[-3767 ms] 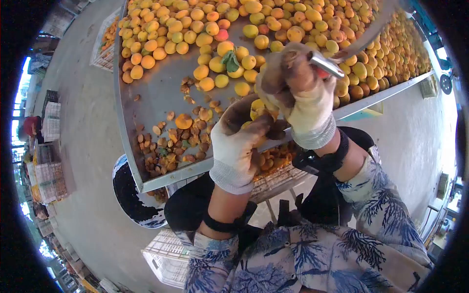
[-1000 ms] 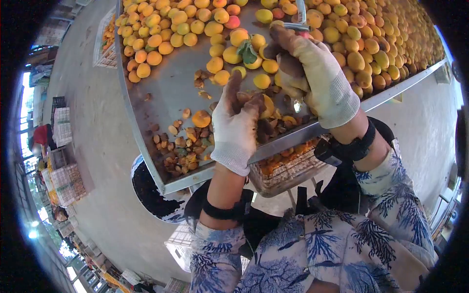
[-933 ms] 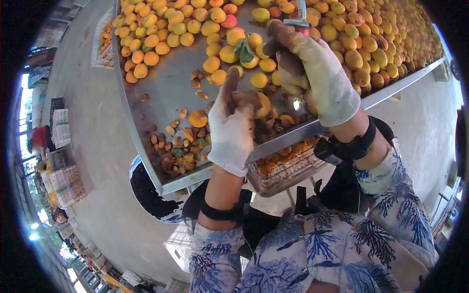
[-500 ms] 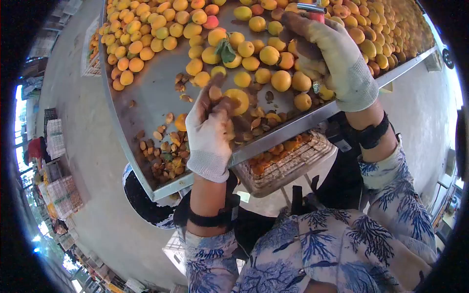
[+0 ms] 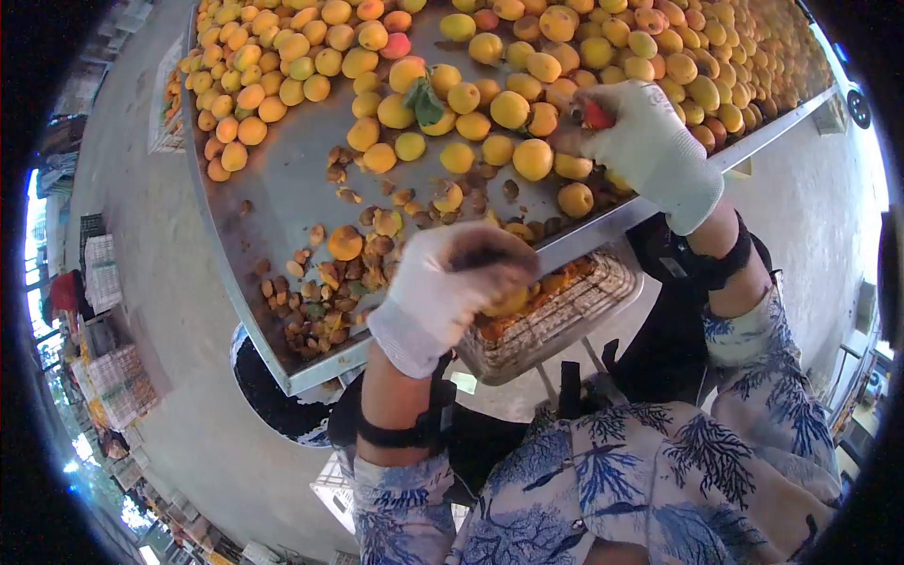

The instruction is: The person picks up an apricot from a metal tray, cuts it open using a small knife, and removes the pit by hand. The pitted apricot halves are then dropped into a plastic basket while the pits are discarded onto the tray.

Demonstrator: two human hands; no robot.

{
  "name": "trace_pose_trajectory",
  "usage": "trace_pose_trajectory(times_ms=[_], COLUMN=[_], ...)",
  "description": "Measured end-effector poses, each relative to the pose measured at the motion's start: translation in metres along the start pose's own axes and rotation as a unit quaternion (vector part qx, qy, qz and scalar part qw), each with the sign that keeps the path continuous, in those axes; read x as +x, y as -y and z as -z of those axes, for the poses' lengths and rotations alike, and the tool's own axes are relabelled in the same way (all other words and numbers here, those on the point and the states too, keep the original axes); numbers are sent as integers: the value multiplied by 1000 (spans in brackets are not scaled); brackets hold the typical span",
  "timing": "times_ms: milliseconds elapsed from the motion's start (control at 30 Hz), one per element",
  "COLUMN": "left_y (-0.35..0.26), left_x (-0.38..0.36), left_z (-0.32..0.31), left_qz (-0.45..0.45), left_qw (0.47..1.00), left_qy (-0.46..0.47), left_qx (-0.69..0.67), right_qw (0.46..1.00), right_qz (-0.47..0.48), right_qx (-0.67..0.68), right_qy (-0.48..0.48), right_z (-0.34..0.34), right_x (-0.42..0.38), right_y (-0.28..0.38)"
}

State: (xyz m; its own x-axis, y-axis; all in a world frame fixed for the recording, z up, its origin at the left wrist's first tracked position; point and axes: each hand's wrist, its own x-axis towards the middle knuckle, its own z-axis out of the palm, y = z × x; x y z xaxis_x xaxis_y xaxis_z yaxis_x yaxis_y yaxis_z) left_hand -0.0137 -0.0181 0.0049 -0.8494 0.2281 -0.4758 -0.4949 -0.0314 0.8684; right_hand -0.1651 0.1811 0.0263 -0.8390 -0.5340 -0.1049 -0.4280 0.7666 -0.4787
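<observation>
My left hand [image 5: 457,282], in a white glove with dark-stained fingers, is over the tray's near edge, above a crate. Its curled fingers are blurred; a yellow-orange apricot [image 5: 509,302] shows beneath them, apparently in their grip. My right hand [image 5: 650,146], gloved too, is closed around a small tool with a red handle [image 5: 596,114]; the rest of the tool is hidden. Whole apricots [image 5: 533,160] lie beside its fingers on the metal tray [image 5: 292,160]. Brown apricot pits [image 5: 325,315] and scraps are heaped in the tray's near left corner.
Under the tray edge stands a wire-patterned crate [image 5: 556,330] with orange apricot flesh in it. A green leaf [image 5: 426,102] lies among the fruit. A black bucket [image 5: 273,391] is below the tray's left corner, and stacked crates [image 5: 122,381] line the floor at left.
My left hand has come down from the tray to above the crate with the apricot. My right hand has lowered slightly, and the tool has turned so its metal tube no longer shows.
</observation>
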Motion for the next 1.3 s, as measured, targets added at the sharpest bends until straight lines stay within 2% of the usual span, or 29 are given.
trace_pose_trajectory(times_ms=[67, 133, 167, 200, 267, 333, 400, 433, 467, 500, 533, 600, 633, 733, 767, 800, 867, 900, 1033, 1100, 1233, 1300], left_y=[1, 5, 2, 0, 5, 6, 5, 2, 2, 2, 2, 2, 2, 4, 12, 8, 0, 3, 3, 6, 9, 6], left_x=[2, 3, 2, 1, 4, 5, 4, 5, 5, 6, 6, 7, 7, 6, 2, 1, -1, -2, 0, 3, 0, -3], left_z=[-14, -22, -22, -23, -22, -21, -23, -21, -22, -25, -27, -28, -27, -24, -19, -19, -19, -18, -20, -23, -8, -8], left_qz=[-7, -17, -5, 7, 0, -10, 2, -18, -23, -44, -65, -91, -114, -77, -152, -155, -132, -158, -164, -211, -222, -249], left_qw=[996, 995, 993, 991, 994, 996, 990, 993, 992, 981, 965, 962, 960, 949, 960, 960, 905, 930, 905, 908, 906, 874], left_qy=[71, 77, 92, 106, 86, 64, -36, -63, -68, -113, -156, -153, -146, -155, -153, -153, -126, -113, -107, -136, -93, -79], left_qx=[-48, -64, -75, -86, -72, -55, -138, -101, -103, -153, -202, -206, -211, -263, -178, -176, -385, -311, -378, -336, -348, -411], right_qw=[999, 973, 969, 969, 936, 939, 973, 972, 991, 999, 999, 993, 987, 989, 989, 984, 963, 961, 958, 950, 952, 905], right_qz=[-18, -10, 40, 41, -35, -33, -30, -26, -9, 9, 15, 39, 81, 114, 116, 99, 67, 28, 10, 91, 121, 47], right_qx=[-32, -217, -235, -236, -291, -280, -165, -168, -91, -11, -11, 85, 113, 77, 78, 135, 246, 262, 279, 299, 281, 420], right_qy=[13, 73, 66, 67, 198, 198, 160, 160, 102, 46, 46, 67, 74, 54, 52, 64, 90, 88, 74, 15, -24, 42], right_z=[-6, -10, -19, -24, -33, -34, -28, -24, -20, -17, -11, -2, -7, -11, -10, -8, -4, 0, -9, -21, -8, -6], right_x=[-6, -16, -22, -23, -22, -23, -24, -25, -26, -28, -30, -35, -33, -36, -35, -32, -27, -29, -31, -31, -33, -35], right_y=[-1, 1, -6, -5, 4, 5, 4, 4, 4, 7, 16, 36, 33, 43, 43, 42, 42, 47, 52, 48, 53, 47])
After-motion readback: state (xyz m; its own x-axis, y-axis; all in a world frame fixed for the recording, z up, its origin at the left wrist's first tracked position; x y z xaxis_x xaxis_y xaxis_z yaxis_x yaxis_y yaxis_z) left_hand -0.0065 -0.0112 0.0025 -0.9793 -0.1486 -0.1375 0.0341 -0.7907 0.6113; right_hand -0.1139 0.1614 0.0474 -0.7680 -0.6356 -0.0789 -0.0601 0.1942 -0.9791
